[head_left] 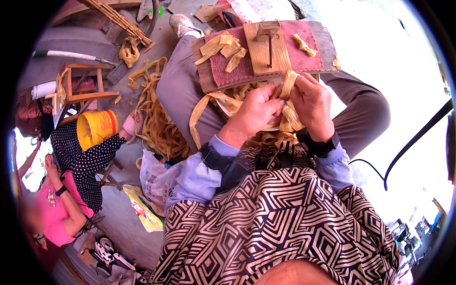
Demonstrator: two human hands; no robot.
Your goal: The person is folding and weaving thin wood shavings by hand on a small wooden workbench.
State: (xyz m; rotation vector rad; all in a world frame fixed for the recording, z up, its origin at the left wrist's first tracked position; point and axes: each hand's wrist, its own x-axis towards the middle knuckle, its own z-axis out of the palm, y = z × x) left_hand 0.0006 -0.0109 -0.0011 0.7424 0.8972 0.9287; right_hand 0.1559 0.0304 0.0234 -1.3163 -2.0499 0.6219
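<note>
Between my hands is a soft, flat, tan strip [289,84], looped upward, with a tail hanging below; its material I cannot make out. My left hand [256,111] pinches it from the left, thumb toward the right. My right hand [312,100] grips its other side, fingers curled. Just beyond stands a small wooden bench [203,80] covered with a reddish cloth [304,31]. On it lie a wooden block [256,59] with an upright metal rod [270,50], several loose strips [222,47] and one knotted strip [304,45]. More strips fill the space below my hands.
A heap of long tan strips [164,126] lies on the floor at left. Plastic bags [154,178], a yellow bucket [96,129] and a wooden stool [88,95] are farther left. A seated person in pink [71,209] is there too. A black cable [413,147] hangs at right.
</note>
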